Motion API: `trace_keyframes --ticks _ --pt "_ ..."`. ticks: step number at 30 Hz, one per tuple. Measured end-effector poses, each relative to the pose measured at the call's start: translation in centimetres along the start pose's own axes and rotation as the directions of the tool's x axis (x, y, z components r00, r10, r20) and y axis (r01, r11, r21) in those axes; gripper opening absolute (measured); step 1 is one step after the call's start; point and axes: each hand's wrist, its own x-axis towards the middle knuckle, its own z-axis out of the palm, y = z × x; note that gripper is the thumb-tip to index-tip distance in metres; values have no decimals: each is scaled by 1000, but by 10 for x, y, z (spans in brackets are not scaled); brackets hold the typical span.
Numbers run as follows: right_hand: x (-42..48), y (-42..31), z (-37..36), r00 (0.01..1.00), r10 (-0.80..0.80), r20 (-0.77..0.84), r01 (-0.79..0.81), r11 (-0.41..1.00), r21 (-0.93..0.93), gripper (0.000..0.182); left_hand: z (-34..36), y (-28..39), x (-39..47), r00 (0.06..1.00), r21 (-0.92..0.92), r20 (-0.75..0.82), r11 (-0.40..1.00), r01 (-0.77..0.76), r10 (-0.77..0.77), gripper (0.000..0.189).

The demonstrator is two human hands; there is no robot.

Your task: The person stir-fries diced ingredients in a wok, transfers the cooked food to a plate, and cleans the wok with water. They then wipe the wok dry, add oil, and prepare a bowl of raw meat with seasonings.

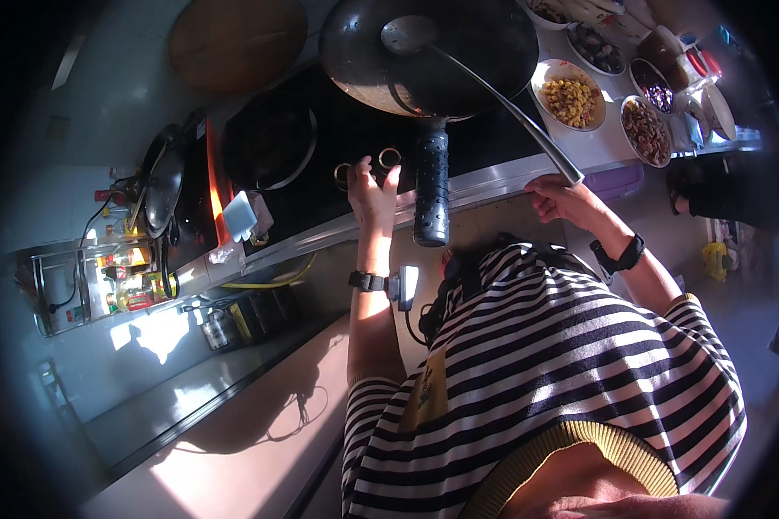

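Observation:
My left hand [371, 194] reaches over the black cooktop [357, 136], its fingers apart beside two gold-rimmed control knobs [389, 157]. The thumb tip is close to the right knob; contact is unclear. A black wok [363, 71] sits above, its studded black handle [432, 181] pointing towards me. Across the wok lies a metal ladle [487, 81], bowl inside and handle slanting over the rim to the right. My right hand [561, 200] is below the ladle handle's end with curled fingers. The handle overlaps it in view, so a grip cannot be told.
Bowls of yellow diced food [568, 97] and chopped food [648, 133] stand at right. A black pan [269, 139], an orange-edged panel [215, 194] and a bottle rack [117, 272] are left. A round wooden board [237, 45] is behind. Another person's dark-clothed leg [720, 188] shows at far right.

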Motion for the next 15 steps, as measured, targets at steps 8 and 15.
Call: trace_keyframes --ticks 8,15 --pt "-15 -11 1 996 -42 -83 40 999 -34 29 40 -4 10 999 207 16 977 -49 47 44" --pt "-24 0 -6 994 -32 -108 33 999 7 31 41 -18 16 985 203 71 965 -167 156 39"
